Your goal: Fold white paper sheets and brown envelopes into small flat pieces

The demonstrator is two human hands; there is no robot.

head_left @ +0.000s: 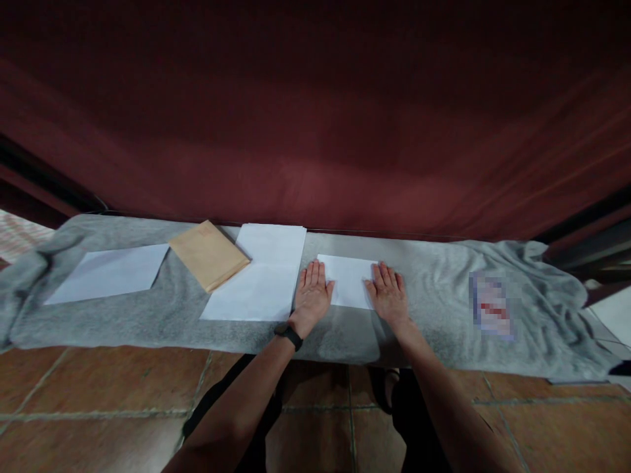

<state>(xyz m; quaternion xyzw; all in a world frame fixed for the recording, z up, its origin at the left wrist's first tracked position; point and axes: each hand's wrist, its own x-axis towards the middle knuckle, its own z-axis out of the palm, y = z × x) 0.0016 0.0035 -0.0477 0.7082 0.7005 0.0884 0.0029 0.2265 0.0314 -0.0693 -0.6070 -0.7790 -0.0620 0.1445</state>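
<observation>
A small white sheet of paper, possibly folded, lies flat on the grey cloth in front of me. My left hand rests palm down over its left edge, fingers stretched out. On the opposite edge my right hand also lies flat, its thumb pointing inward over the paper. Neither hand grips anything. Just left of my left hand is a stack of larger white sheets. A brown envelope pile overlaps the upper left of that stack.
Another white sheet lies at the far left of the grey cloth. A blurred packet sits at the right. Behind the narrow surface rises a dark red wall or curtain. Brown floor tiles show below.
</observation>
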